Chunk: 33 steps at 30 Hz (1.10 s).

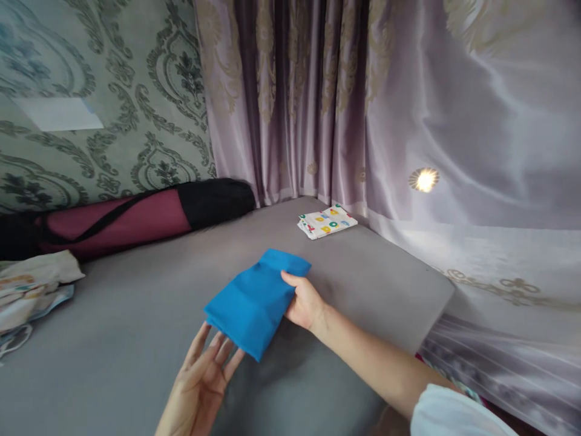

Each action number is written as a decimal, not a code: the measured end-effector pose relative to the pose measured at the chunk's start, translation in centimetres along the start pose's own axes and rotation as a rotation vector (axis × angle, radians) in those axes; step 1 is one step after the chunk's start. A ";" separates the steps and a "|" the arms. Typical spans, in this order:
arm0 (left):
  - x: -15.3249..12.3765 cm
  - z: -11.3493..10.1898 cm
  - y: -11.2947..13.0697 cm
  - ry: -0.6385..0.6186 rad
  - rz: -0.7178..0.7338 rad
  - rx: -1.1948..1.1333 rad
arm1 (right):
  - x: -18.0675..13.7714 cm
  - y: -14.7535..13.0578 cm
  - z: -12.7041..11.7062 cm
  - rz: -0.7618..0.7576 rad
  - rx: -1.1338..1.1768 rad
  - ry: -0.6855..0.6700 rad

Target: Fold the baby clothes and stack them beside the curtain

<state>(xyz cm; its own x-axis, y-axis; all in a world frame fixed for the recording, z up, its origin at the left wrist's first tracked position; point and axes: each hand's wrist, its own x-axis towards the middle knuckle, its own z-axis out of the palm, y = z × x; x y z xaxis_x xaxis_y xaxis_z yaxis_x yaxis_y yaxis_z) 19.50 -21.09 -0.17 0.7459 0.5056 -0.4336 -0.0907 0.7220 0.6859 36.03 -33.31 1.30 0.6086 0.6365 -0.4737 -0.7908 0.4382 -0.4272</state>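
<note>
While the right hand (pixel 305 304) grips its right side, the folded blue cloth (pixel 252 300) tilts over the grey surface (pixel 136 309).
In the head view, its long axis runs near-left to far-right; the left hand (pixel 202 381), fingers loosely spread, meets the near end. Room stretches leftward; printed cloth (pixel 327 223) lies beyond, near the curtain (pixel 313 109).
</note>
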 end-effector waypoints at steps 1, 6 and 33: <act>0.1 -0.1 0.0 -0.014 -0.021 -0.010 | 0.0 -0.9 -0.3 -0.029 -0.010 0.007; 0.1 -0.3 0.1 -0.067 -0.068 -0.018 | -0.2 -7.5 -1.8 -0.284 -0.087 0.058; 1.9 -2.3 1.1 0.084 -0.087 -0.017 | 15.7 -25.9 -7.1 -0.730 -0.121 0.285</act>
<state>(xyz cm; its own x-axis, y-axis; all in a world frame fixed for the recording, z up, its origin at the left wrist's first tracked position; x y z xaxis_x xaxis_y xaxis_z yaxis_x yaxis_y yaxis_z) 19.31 -18.24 -1.64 0.6934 0.4783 -0.5389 -0.0400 0.7724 0.6339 66.54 -39.18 -0.54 0.9767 0.0210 -0.2134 -0.1831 0.5999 -0.7789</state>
